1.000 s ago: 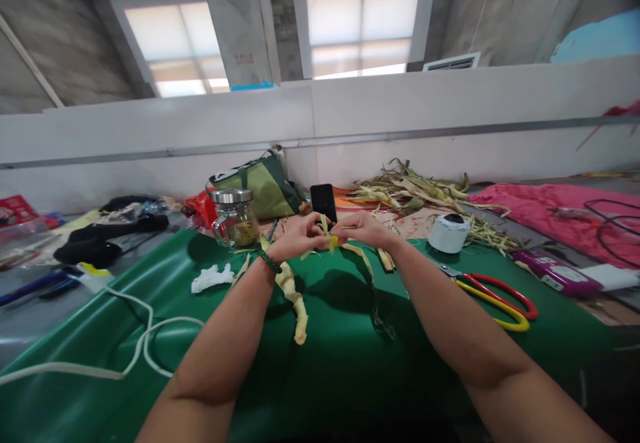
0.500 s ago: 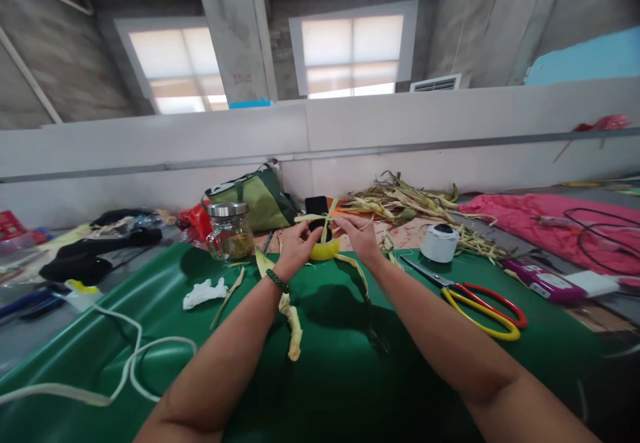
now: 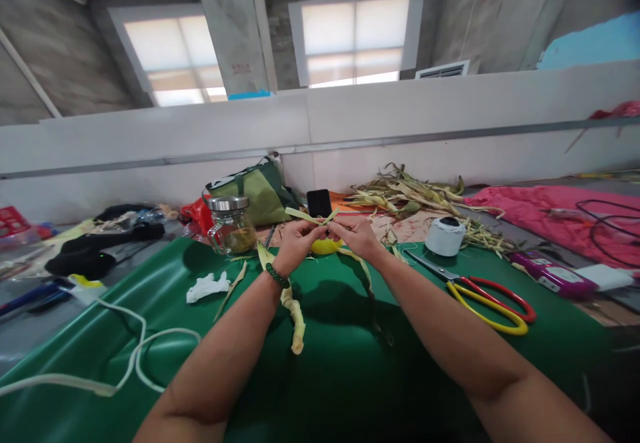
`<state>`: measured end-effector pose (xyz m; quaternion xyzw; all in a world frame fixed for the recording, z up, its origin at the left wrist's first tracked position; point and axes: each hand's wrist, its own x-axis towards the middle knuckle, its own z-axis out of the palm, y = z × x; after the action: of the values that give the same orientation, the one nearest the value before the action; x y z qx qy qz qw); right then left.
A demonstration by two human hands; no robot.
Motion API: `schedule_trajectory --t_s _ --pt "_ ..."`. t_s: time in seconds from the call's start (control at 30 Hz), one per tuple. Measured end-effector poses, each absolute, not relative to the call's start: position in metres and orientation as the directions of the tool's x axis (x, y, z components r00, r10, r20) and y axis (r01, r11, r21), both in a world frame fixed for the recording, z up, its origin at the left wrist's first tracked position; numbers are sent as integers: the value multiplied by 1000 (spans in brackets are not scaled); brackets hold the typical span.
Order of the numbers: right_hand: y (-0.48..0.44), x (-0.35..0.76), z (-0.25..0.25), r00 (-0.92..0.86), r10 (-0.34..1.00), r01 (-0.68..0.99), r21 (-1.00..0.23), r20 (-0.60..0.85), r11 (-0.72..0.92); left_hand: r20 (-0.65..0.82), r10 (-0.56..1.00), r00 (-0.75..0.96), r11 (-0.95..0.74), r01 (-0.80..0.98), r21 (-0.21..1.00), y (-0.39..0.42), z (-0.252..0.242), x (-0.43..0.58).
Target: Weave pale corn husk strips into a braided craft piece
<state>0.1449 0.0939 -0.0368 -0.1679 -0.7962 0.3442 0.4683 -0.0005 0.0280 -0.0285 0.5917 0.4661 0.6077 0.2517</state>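
My left hand (image 3: 296, 244), with a green bead bracelet at the wrist, pinches pale husk strips (image 3: 303, 215). Close against it, my right hand (image 3: 359, 236) grips the same strips, whose ends stick up to either side. Just below the fingertips is a yellow curved object (image 3: 326, 246), partly hidden by the hands. One long husk strip (image 3: 361, 268) trails down from beside it on the right. A twisted husk piece (image 3: 297, 323) hangs or lies below my left wrist; its upper part is partly covered.
Scissors with red and yellow handles (image 3: 490, 300) and a white spool (image 3: 444, 238) lie right on the green cloth (image 3: 320, 376). A glass jar (image 3: 233, 230), white crumpled scrap (image 3: 208, 287) and white cord (image 3: 137, 336) are left. A phone (image 3: 319, 203) and husk pile (image 3: 410, 193) are behind.
My hands have come closer together, fingertips now meeting at the strips. The crossed strips are lower, and the upright one no longer stands above the fingers. The view has shifted slightly.
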Motion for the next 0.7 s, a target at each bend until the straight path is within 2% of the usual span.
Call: schedule_trajectory --t_s 0.07,0.2,0.3,0.37,0.43,0.57,0.7 --pt "93 148 -34 -541 586 -70 -726 604 684 417 893 -170 -397 140 907 27 -27 -2" --pt "101 157 -27 -576 618 -144 -811 535 568 130 976 -175 -174 -263 949 26 -22 -8" --pt "111 163 -22 -518 691 -297 -863 504 408 16 988 -154 -73 -372 925 24 -17 -14" --pt "114 164 -20 -467 742 -358 -870 481 339 6 993 -116 -54 -412 909 22 -14 -15" --pt "111 162 -21 -499 743 -318 -892 446 321 20 998 -65 -46 -426 903 19 -13 -13" --pt "97 154 -25 -671 612 -192 -896 418 400 69 997 15 -59 -371 927 16 -16 -5" --pt "91 148 -29 -681 590 -169 -877 434 451 116 992 50 -94 -326 941 17 -17 1"
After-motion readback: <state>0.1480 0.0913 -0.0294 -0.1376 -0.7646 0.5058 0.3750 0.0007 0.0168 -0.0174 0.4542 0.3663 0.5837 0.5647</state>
